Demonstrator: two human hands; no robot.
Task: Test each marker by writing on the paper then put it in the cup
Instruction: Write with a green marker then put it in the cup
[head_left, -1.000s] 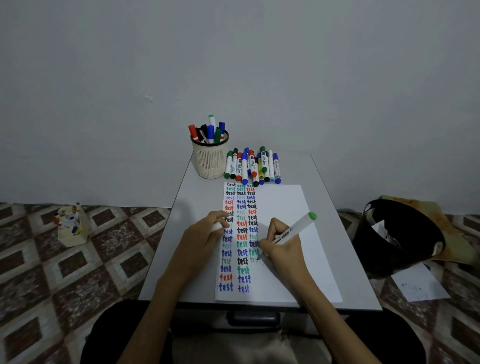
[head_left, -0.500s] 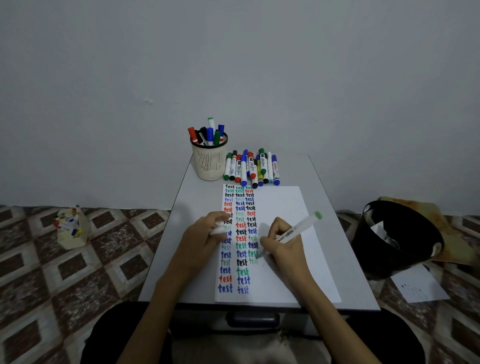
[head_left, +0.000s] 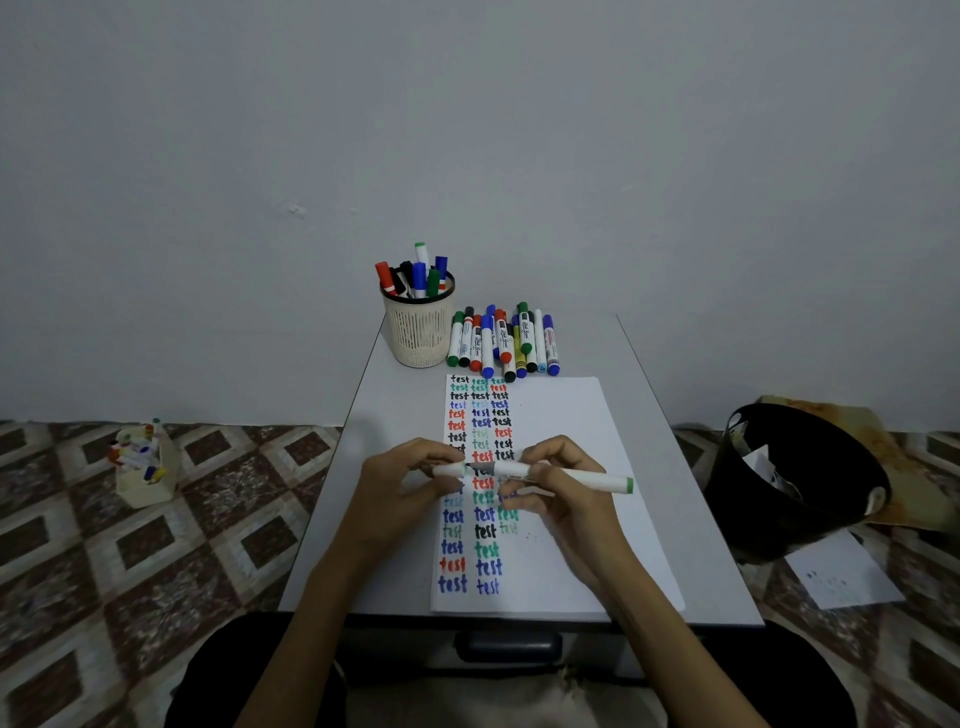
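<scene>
Over the middle of the paper (head_left: 561, 415), the green marker (head_left: 582, 479) is being capped.
The right hand (head_left: 566, 499) is pinching the white barrel and holding it level just above the test columns (head_left: 485, 551). The left hand (head_left: 400, 483) is pinching the cap (head_left: 449, 471) and lining it up with the tip; whether they are touching yet, I cannot tell. With a faint green word sitting low in the third column, the writing for this one looks done, so this is the capping step. The next move is calling for a straight push until the cap seats, then a reach past the paper's far left corner to the mesh cup (head_left: 418, 332). The loose markers (head_left: 501, 343) are lying along the paper's far edge, waiting.
</scene>
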